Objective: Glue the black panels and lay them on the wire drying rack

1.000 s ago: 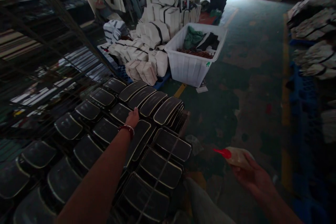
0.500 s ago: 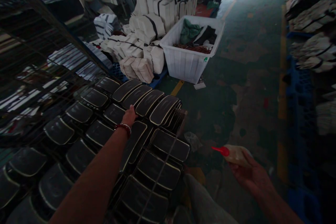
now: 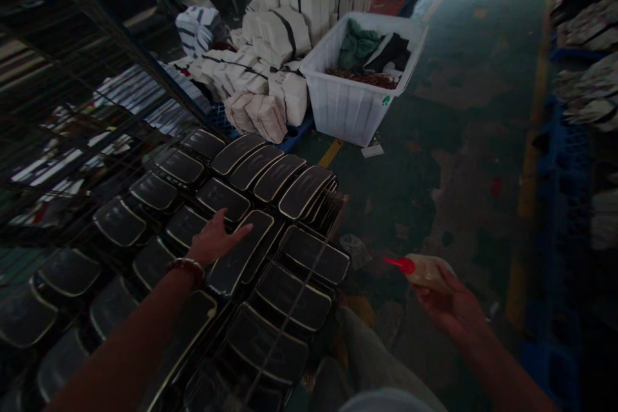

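Observation:
Rows of stacked black curved pieces with pale glossy edge lines fill the lower left. Over one of the long pieces, my left hand is spread, thumb and fingers apart, with nothing in it. A beaded bracelet circles that wrist. Off to the right, above the floor, my right hand is wrapped around a pale squeeze bottle. The bottle's red pointed nozzle aims left, towards the stacks but apart from them.
A white plastic bin with cloth scraps stands beyond the stacks. Bundles of white fabric are piled left of it on a blue pallet. A metal mesh rack rises at left. More bundles lie on blue pallets at right.
My left hand has drawn back towards me and left from the far row, its fingers now spread. The right hand and bottle have shifted slightly up and left in view.

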Motion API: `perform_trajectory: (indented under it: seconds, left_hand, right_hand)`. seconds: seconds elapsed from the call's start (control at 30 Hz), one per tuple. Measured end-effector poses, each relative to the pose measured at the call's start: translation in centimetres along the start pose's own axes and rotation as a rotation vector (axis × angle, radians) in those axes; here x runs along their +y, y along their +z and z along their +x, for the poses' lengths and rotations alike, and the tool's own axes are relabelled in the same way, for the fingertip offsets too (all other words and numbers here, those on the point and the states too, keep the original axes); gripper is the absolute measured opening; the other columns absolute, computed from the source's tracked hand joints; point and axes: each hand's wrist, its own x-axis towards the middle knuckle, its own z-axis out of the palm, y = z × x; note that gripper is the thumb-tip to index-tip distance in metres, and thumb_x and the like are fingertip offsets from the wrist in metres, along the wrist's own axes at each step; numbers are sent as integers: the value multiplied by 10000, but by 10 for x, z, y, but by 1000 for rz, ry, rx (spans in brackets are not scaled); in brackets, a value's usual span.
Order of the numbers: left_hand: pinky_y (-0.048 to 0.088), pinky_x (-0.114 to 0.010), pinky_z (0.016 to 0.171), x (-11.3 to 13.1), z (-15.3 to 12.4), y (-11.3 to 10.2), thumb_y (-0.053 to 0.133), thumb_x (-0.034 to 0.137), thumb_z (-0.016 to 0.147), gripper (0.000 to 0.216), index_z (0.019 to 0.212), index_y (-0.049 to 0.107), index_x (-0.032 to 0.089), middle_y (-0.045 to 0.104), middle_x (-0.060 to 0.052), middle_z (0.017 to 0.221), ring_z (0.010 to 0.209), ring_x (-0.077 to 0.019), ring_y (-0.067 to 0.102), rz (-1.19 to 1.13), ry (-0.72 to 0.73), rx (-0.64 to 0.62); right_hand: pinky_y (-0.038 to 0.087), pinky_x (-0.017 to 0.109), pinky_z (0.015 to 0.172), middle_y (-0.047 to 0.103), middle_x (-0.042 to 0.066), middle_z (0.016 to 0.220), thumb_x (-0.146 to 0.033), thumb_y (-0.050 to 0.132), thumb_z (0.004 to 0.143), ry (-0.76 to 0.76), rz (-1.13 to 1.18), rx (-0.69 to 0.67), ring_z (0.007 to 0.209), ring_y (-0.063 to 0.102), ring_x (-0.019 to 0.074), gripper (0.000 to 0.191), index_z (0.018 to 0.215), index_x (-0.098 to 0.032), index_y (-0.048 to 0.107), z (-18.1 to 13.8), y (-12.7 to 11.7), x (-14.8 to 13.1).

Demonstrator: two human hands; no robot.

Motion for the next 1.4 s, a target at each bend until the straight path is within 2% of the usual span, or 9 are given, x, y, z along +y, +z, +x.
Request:
perform_trajectory:
  seconds: [0.1, 0.23, 0.37, 0.53, 0.73, 1.13, 1.3, 1.4]
  left_hand:
    - [406, -695, 1245, -7, -34, 14, 656, 754, 857, 1199, 1789, 278, 102, 466, -333, 1764, 1570, -527, 520, 42, 10, -98]
    - [354, -704, 1263, -5, -51, 35, 710, 720, 818, 1262, 1824, 198, 156, 392, -326, 1800, 1591, -549, 476, 144, 42, -102]
    - [387, -674, 1226, -4, -50, 42, 693, 695, 841, 1247, 1832, 155, 163, 478, -343, 1716, 1529, -553, 539, 188, 27, -101]
    - [413, -649, 1190, -1, -48, 38, 664, 672, 864, 1225, 1831, 128, 143, 592, -335, 1575, 1446, -533, 610, 199, 38, -109]
    - [425, -618, 1179, 5, -44, 35, 651, 662, 879, 1209, 1829, 127, 127, 616, -323, 1551, 1436, -510, 618, 232, 52, -110]
    - [440, -603, 1155, 6, -46, 35, 677, 643, 876, 1192, 1822, 168, 127, 624, -317, 1540, 1426, -510, 624, 227, 70, -85]
    - [445, -597, 1147, 8, -47, 34, 673, 646, 880, 1197, 1823, 156, 120, 631, -320, 1529, 1413, -509, 634, 231, 71, -91]
    - [438, -595, 1154, 10, -49, 32, 674, 644, 876, 1191, 1822, 165, 129, 632, -316, 1535, 1422, -505, 627, 237, 68, -96]
  right_hand:
    - [560, 272, 449, 839, 92, 1061, -216, 728, 982, 8, -17, -44, 740, 769, 242, 150, 1115, -229, 796, 3, 2, 7]
    - [562, 266, 462, 836, 82, 1059, -212, 754, 968, 5, -20, -74, 740, 767, 233, 174, 1137, -228, 792, 3, 5, 11]
    - [557, 259, 459, 835, 87, 1042, -206, 719, 1000, 17, -12, -37, 731, 765, 228, 147, 1129, -212, 789, -1, 9, 9]
    - [561, 262, 463, 835, 89, 1052, -222, 712, 1005, 12, -21, -44, 730, 763, 230, 139, 1119, -218, 791, 1, 6, 10]
    - [576, 260, 485, 839, 75, 1060, -208, 776, 956, 11, -15, -59, 742, 773, 230, 169, 1120, -243, 797, 3, 1, 12]
    - [570, 257, 475, 846, 78, 1058, -231, 762, 969, 0, -69, -61, 765, 779, 234, 145, 1110, -238, 792, 4, 0, 12]
    - [560, 262, 473, 841, 83, 1098, -233, 762, 962, 5, -78, -103, 759, 770, 232, 145, 1106, -229, 782, 6, -1, 15]
    - [550, 256, 468, 838, 87, 1084, -228, 749, 966, -4, -81, -78, 745, 761, 225, 153, 1116, -219, 782, 5, 1, 15]
